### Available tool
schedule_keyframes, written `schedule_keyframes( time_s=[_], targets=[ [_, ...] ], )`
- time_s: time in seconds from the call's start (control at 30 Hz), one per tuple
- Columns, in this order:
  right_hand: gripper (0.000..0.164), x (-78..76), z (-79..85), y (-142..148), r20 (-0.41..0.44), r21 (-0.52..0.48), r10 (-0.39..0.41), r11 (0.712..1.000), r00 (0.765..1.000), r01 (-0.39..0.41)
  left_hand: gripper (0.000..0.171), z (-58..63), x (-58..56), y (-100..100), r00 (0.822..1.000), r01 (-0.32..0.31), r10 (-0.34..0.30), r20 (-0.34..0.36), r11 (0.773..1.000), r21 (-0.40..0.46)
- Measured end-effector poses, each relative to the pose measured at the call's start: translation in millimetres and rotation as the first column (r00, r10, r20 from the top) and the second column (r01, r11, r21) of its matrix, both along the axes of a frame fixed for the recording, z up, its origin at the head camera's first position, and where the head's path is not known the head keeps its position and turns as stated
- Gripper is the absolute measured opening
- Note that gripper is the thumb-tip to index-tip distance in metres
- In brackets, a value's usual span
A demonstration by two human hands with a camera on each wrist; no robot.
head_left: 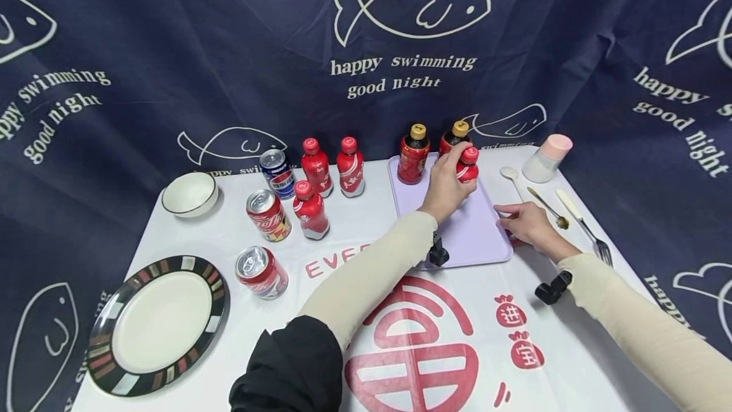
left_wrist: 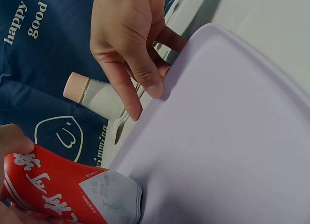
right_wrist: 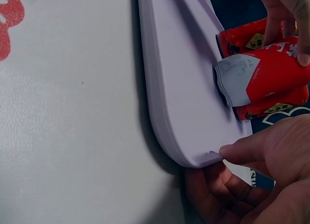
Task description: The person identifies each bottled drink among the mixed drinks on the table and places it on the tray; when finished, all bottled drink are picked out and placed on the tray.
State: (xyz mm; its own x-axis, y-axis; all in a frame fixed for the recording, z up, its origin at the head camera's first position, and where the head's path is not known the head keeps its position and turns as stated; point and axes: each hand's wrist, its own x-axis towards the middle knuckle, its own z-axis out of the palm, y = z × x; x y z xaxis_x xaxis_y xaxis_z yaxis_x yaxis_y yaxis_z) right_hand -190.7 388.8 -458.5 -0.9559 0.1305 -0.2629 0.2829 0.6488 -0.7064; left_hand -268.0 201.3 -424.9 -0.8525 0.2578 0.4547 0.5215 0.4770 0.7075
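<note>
My left hand (head_left: 448,188) grips a red bottle (head_left: 467,165) with a silver-white lower part by its upper half, at the tray's far right. Its base (left_wrist: 116,195) is at the lilac tray (head_left: 471,234); whether it touches cannot be told. Beside it two dark bottles with gold caps and red labels stand on the tray, one (head_left: 413,156) in plain sight, the other (head_left: 454,137) partly hidden by my left hand. At the tray's right edge my right hand (head_left: 528,224) pinches the rim, thumb on top and fingers underneath in the right wrist view.
Left of the tray are several red bottles (head_left: 351,168), a blue can (head_left: 277,173) and red cans (head_left: 262,272). Farther left lie a white bowl (head_left: 190,194) and a dark-rimmed plate (head_left: 162,323). To the right are spoons (head_left: 511,177), a fork (head_left: 589,234) and a pink-lidded jar (head_left: 546,159).
</note>
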Motion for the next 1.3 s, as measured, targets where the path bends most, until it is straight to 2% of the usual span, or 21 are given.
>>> schedule_keyframes(
  time_s=[0.17, 0.33, 0.63, 0.9, 1.1, 1.3],
  targets=[
    [0.044, -1.5, 2.7, -0.3, -0.006, 0.014, 0.001, 1.000, 1.000, -0.001, 0.076, 3.7, -2.4, 3.8, 1.000, -0.009, 0.010, 0.004, 0.999, -0.031],
    [0.044, -7.2, 6.9, -1.7, -0.029, 0.016, 0.016, 1.000, 0.999, -0.015, 0.077, 7.9, -9.4, 4.1, 1.000, -0.016, 0.016, 0.005, 0.999, -0.031],
    [0.044, -13.3, 11.2, -4.3, -0.055, 0.036, 0.003, 0.999, 0.998, -0.001, 0.077, 10.5, -16.1, 2.6, 1.000, 0.002, -0.002, 0.014, 0.999, -0.040],
    [0.042, -8.5, 5.7, -1.4, -0.066, 0.064, 0.023, 0.998, 0.998, -0.018, 0.078, 6.3, -15.0, 6.0, 1.000, 0.013, -0.011, 0.027, 0.997, -0.074],
    [0.042, -3.1, 0.7, -2.9, -0.051, 0.061, 0.005, 0.998, 0.999, -0.002, 0.078, 2.2, -12.4, 7.6, 0.999, 0.012, -0.008, 0.042, 0.996, -0.085],
    [0.042, 1.6, -2.6, -1.5, -0.042, 0.065, 0.000, 0.998, 0.999, 0.003, 0.080, -5.5, -11.0, 7.3, 1.000, 0.021, -0.023, -0.012, 0.994, -0.107]
  ],
)
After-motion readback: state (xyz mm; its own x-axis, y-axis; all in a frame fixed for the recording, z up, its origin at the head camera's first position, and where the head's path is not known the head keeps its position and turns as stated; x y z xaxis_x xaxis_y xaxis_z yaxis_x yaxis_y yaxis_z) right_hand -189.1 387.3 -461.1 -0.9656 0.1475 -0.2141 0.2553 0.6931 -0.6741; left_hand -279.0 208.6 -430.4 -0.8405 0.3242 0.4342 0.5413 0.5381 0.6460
